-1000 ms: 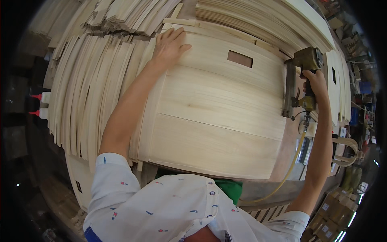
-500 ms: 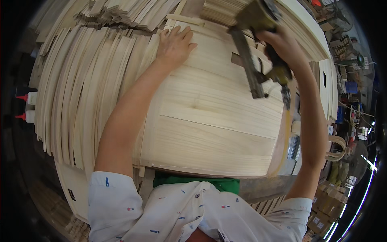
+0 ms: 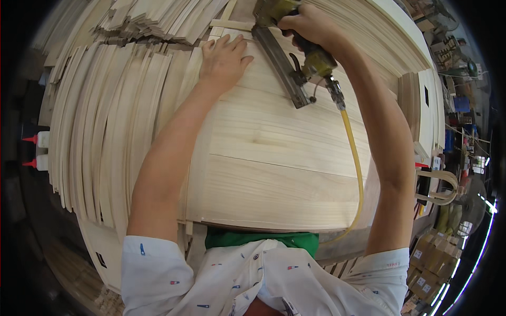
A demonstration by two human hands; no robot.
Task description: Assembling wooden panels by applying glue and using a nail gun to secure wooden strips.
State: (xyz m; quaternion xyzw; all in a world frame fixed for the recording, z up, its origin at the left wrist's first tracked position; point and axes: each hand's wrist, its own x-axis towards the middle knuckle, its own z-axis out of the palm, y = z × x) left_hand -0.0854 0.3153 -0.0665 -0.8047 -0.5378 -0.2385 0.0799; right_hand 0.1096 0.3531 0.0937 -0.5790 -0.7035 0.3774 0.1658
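My right hand [image 3: 312, 25] is wrapped around the handle of a pneumatic nail gun [image 3: 280, 67], dark with yellow-green parts, held over the far part of a pale wooden panel [image 3: 274, 179]. A yellow air hose [image 3: 359, 174] runs from the handle toward the near right. The gun's nose is near a thin wooden strip [image 3: 232, 24] at the panel's far end; contact cannot be made out. Fingers spread, my left hand [image 3: 224, 63] presses flat on the panel's far left corner, just short of that strip.
Stacked wooden slats [image 3: 110, 126] stand close along the left, with more loose slats [image 3: 168, 18] beyond. Two white bottles with red tips [image 3: 42, 162] are at the far left. On the right are curved wooden pieces [image 3: 440, 188] and cardboard boxes [image 3: 429, 263].
My right hand has carried the nail gun left, toward the thin strip and my left hand. The hose now trails in a curve over the panel's right side. My left hand stays almost in place.
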